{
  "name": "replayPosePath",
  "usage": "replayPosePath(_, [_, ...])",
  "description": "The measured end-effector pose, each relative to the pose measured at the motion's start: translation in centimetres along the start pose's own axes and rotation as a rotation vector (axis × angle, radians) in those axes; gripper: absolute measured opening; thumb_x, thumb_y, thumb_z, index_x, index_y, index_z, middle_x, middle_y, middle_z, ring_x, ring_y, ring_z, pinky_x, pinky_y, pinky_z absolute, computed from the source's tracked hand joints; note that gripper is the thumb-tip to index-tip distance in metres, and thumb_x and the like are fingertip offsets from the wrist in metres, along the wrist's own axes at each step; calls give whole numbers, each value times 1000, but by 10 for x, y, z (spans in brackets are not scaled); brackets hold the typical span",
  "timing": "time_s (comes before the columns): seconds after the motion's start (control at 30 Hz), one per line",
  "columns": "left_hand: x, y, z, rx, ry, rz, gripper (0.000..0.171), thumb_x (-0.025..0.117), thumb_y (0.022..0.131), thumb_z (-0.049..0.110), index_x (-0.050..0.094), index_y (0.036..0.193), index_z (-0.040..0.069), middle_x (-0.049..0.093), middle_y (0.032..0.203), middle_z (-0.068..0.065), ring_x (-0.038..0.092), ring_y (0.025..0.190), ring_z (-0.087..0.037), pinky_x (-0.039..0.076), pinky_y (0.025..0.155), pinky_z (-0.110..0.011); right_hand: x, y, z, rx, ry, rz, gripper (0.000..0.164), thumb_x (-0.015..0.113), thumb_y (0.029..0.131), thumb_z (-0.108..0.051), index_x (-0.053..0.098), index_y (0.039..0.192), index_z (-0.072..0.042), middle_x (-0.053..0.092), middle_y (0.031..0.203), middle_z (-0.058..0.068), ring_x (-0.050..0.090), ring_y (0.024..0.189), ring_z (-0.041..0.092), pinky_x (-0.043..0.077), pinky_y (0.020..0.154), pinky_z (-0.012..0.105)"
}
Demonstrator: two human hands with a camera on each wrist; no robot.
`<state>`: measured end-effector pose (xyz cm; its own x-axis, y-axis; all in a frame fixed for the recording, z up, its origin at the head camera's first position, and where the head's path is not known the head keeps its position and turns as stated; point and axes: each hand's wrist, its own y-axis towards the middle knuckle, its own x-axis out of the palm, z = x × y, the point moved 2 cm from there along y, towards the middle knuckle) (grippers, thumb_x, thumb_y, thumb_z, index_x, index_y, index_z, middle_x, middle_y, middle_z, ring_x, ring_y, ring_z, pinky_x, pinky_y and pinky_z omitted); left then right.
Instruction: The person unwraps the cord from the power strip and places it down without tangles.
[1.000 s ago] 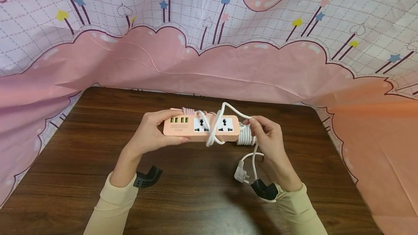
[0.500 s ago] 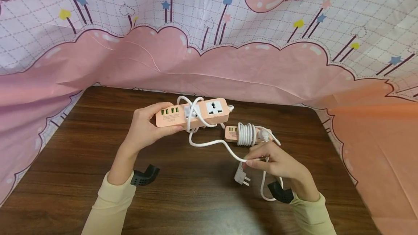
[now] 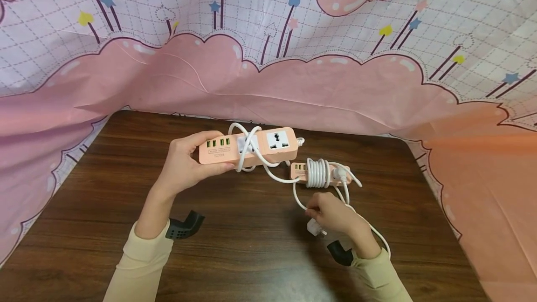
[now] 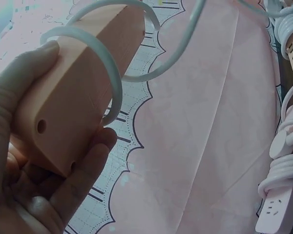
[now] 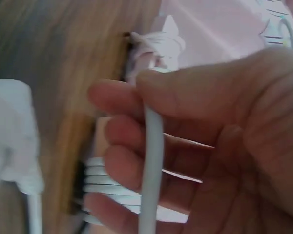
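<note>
Gripping one end of the strip (image 3: 262, 142), my left hand (image 3: 184, 162) had thumb and fingers curled round it in the head view; my right hand (image 3: 333, 213), lower and nearer me, was closed on the cord (image 3: 283, 181). I judged it best to hold the strip steady and guide the cord under light tension so its loops wouldn't snag. The strip's long axis ran rightward from my left hand, tilted slightly away, socket face toward me. The plug (image 3: 314, 227) was on my right hand's near side, the other strip (image 3: 299, 169) beyond that hand. In the left wrist view, the strip slanted out from my palm, cord looped round it. In the right wrist view, thumb and forefinger pinched the cord, other fingers loosely curled.
</note>
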<state>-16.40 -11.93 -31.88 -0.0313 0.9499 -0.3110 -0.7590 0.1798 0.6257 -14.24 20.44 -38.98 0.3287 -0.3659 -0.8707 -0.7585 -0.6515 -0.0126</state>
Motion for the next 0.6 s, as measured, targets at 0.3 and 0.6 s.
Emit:
replayPosePath(0.3, [8,3,5,27,-10,-35,54,89,54,0,67,103,-1,69,88,-9,56,69,-11,45,61,-18,10,10,13,42,204,116,44,76,76,-4,56,114,7,65,94,15,62,83,22,51,73,34])
replayPosePath(0.6, [14,2,6,34,-37,-63,54,89,53,0,67,102,-2,69,90,-9,56,69,-11,46,61,-19,-8,26,-26,-273,358,320,32,66,85,1,61,117,-4,63,109,6,56,101,16,45,86,30])
